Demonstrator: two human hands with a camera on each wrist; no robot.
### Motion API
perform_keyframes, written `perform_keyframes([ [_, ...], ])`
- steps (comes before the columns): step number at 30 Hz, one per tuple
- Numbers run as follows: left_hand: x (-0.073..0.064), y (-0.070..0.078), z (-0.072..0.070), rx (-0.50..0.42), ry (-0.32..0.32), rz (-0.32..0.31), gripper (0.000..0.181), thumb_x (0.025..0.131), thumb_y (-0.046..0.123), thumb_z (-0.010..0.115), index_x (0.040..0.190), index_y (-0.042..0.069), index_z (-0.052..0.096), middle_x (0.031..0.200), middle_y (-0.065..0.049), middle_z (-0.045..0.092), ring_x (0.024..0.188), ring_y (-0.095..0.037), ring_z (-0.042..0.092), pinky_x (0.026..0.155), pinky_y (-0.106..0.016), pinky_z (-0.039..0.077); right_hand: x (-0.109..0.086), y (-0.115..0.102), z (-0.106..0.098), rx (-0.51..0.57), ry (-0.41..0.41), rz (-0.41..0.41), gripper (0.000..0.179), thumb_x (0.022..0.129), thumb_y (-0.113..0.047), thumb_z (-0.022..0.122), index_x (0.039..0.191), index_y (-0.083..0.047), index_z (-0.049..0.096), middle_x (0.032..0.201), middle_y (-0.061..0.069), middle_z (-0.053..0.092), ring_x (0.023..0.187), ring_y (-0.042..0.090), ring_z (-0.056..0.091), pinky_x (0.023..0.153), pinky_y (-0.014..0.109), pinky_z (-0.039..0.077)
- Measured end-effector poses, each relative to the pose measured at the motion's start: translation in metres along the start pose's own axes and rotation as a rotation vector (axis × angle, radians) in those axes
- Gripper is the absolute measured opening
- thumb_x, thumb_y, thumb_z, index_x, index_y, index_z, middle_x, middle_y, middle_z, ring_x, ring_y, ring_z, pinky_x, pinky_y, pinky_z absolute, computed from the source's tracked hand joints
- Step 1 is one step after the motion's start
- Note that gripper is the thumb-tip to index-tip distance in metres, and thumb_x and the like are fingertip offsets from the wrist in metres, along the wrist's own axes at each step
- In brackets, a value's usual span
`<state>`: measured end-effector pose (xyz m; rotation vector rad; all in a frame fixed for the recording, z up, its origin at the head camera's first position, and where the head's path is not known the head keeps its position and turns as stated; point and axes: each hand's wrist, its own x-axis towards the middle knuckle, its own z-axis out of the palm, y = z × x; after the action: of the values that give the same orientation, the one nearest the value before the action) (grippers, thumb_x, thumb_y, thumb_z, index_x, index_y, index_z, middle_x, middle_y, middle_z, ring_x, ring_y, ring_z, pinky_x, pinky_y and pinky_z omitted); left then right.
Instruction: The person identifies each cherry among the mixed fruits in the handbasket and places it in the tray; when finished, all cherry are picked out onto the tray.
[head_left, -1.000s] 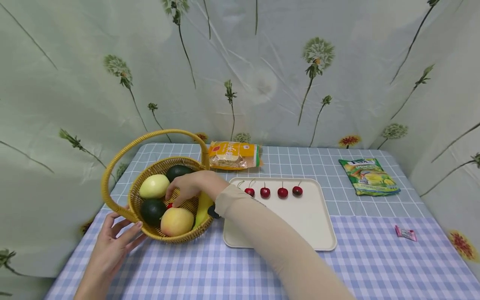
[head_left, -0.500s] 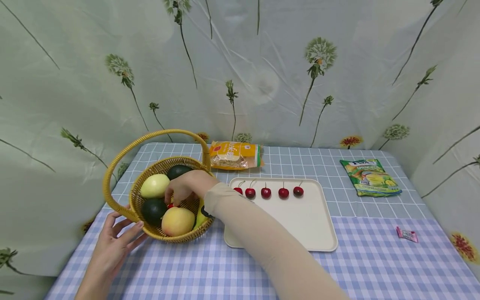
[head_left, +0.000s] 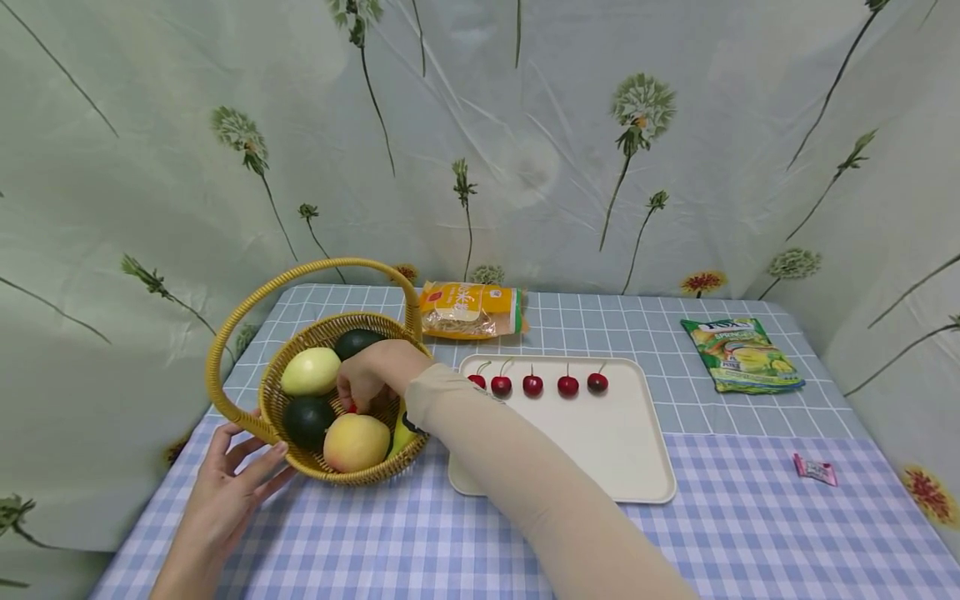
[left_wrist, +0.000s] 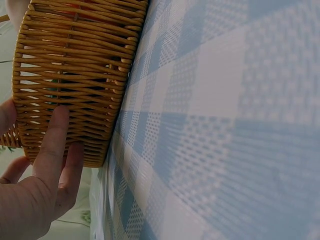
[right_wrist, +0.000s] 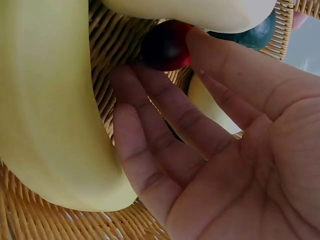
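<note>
My right hand (head_left: 367, 375) reaches down into a yellow wicker basket (head_left: 367, 478) with a tall hoop handle. In the right wrist view its thumb and fingers pinch a dark red cherry (right_wrist: 165, 45) between the fruits. Around it lie a banana (right_wrist: 50, 110), a yellow-pink peach (head_left: 357, 443), a pale green fruit (head_left: 311, 372) and two dark green fruits, one of them a rounded one (head_left: 307, 423) at the left. Against the basket's outer left side rests my left hand (head_left: 228, 483). Its fingers (left_wrist: 50, 145) lie mostly straight along the wicker in the left wrist view.
Beside the basket stands a cream tray (head_left: 585, 450) with several stemmed cherries (head_left: 532, 385) in a row, partly hidden by my right sleeve. An orange food packet (head_left: 472, 311) lies behind. Farther right are a green packet (head_left: 742, 354) and a small pink wrapped sweet (head_left: 814, 469).
My right hand has sunk slightly deeper among the fruits, and the cherry has shifted a little to the right. My right sleeve has moved left, uncovering another cherry on the tray.
</note>
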<state>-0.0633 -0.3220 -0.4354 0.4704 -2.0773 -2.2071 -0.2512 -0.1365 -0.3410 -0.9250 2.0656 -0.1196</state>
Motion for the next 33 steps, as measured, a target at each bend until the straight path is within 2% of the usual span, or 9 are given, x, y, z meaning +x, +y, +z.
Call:
perform_keyframes([
  [8, 0.0, 0.0, 0.0, -0.012, 0.0, 0.006, 0.052, 0.105, -0.001, 0.066, 0.143, 0.028, 0.043, 0.123, 0.009, 0.054, 0.101, -0.004, 0.071, 0.081, -0.026, 0.067, -0.001, 0.006, -0.002, 0.07, -0.036, -0.005, 0.009, 0.101, -0.012, 0.072, 0.103, -0.02, 0.067, 0.088, -0.01, 0.06, 0.081, 0.009, 0.062, 0.064, 0.02, 0.048],
  [17, 0.0, -0.002, -0.001, -0.027, -0.007, 0.01, 0.056, 0.105, -0.001, 0.065, 0.146, 0.029, 0.041, 0.122, 0.009, 0.054, 0.102, -0.004, 0.071, 0.081, -0.027, 0.067, 0.0, 0.011, -0.001, 0.073, 0.005, -0.017, 0.009, 0.102, -0.018, 0.073, 0.098, -0.024, 0.069, 0.1, -0.009, 0.067, 0.089, 0.01, 0.071, 0.078, 0.025, 0.057],
  [21, 0.0, -0.002, 0.0, -0.024, -0.011, 0.009, 0.056, 0.105, -0.001, 0.065, 0.146, 0.029, 0.041, 0.123, 0.009, 0.054, 0.102, -0.005, 0.072, 0.081, -0.027, 0.067, 0.002, 0.013, 0.0, 0.045, 0.049, -0.02, 0.009, 0.1, -0.02, 0.076, 0.096, -0.022, 0.068, 0.094, -0.009, 0.065, 0.085, 0.011, 0.07, 0.071, 0.024, 0.056],
  [24, 0.0, -0.001, 0.0, -0.02, -0.008, 0.003, 0.056, 0.105, -0.001, 0.065, 0.146, 0.03, 0.041, 0.122, 0.009, 0.054, 0.101, -0.005, 0.072, 0.081, -0.027, 0.067, 0.001, 0.013, 0.0, 0.008, 0.091, 0.009, 0.012, 0.098, -0.023, 0.078, 0.095, -0.021, 0.067, 0.093, -0.007, 0.068, 0.082, 0.01, 0.067, 0.064, 0.021, 0.052],
  [29, 0.0, -0.001, 0.0, -0.019, 0.0, -0.007, 0.058, 0.105, -0.001, 0.066, 0.146, 0.031, 0.041, 0.121, 0.01, 0.055, 0.101, -0.005, 0.071, 0.08, -0.027, 0.067, -0.002, 0.01, -0.001, -0.081, 0.14, 0.091, 0.016, 0.097, -0.031, 0.08, 0.096, -0.024, 0.066, 0.107, -0.002, 0.078, 0.082, 0.01, 0.068, 0.062, 0.021, 0.051],
  [33, 0.0, -0.001, 0.0, -0.028, 0.003, -0.008, 0.058, 0.105, -0.002, 0.065, 0.147, 0.031, 0.041, 0.12, 0.01, 0.055, 0.101, -0.005, 0.071, 0.08, -0.027, 0.067, -0.001, 0.006, -0.001, -0.144, 0.137, 0.112, 0.02, 0.097, -0.035, 0.081, 0.099, -0.022, 0.065, 0.113, -0.003, 0.075, 0.079, 0.009, 0.066, 0.065, 0.021, 0.054],
])
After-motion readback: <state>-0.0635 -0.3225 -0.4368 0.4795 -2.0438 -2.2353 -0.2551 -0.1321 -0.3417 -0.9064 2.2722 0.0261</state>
